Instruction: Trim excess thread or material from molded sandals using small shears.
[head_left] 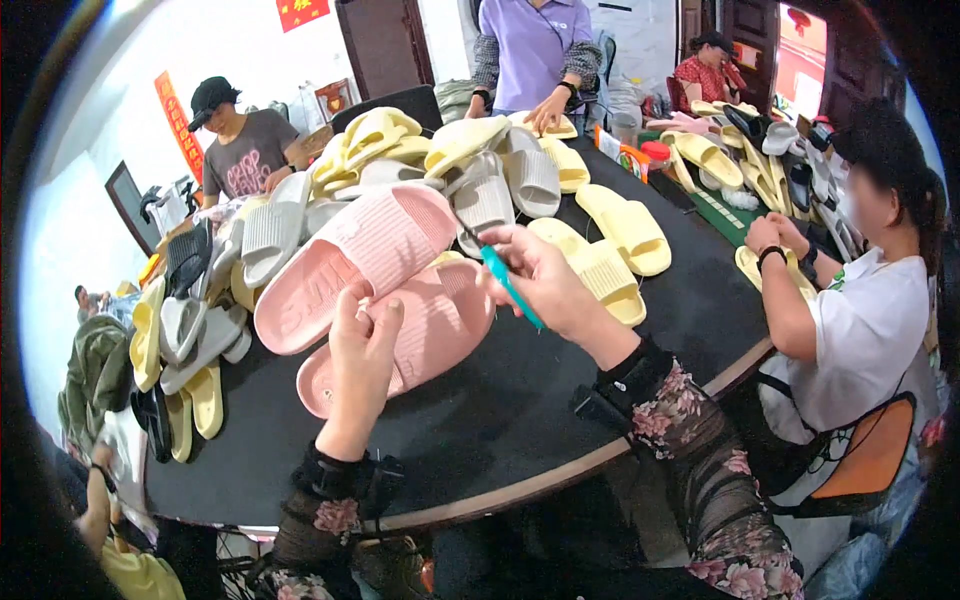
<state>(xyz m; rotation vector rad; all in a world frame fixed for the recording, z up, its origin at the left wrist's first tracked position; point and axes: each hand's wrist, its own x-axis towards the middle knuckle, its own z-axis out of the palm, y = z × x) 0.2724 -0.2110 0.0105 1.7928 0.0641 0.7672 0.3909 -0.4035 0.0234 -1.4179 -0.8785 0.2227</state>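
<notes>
Two pink slippers, the upper slipper point(345, 250) and the lower slipper point(440, 325), lie overlapped and slanted in front of me, ribbed straps to the right. My left hand point(362, 350) is closed at their near side, thumb and forefinger pinched where the two meet; the exact grip is partly hidden. A small pale bit shows at those fingertips. My right hand point(550, 285) is closed round a slim teal-handled tool point(508, 285). Its thin dark tip points up and left, close to the upper slipper's strap; what kind of tool it is cannot be made out.
Piled yellow slippers point(375, 140) and grey slippers point(483, 195) cover the far side of the black table point(560, 400). More slippers hang over its left edge. A loose yellow pair point(610, 270) lies to the right. Co-workers surround the table; one person point(860, 270) sits close on my right.
</notes>
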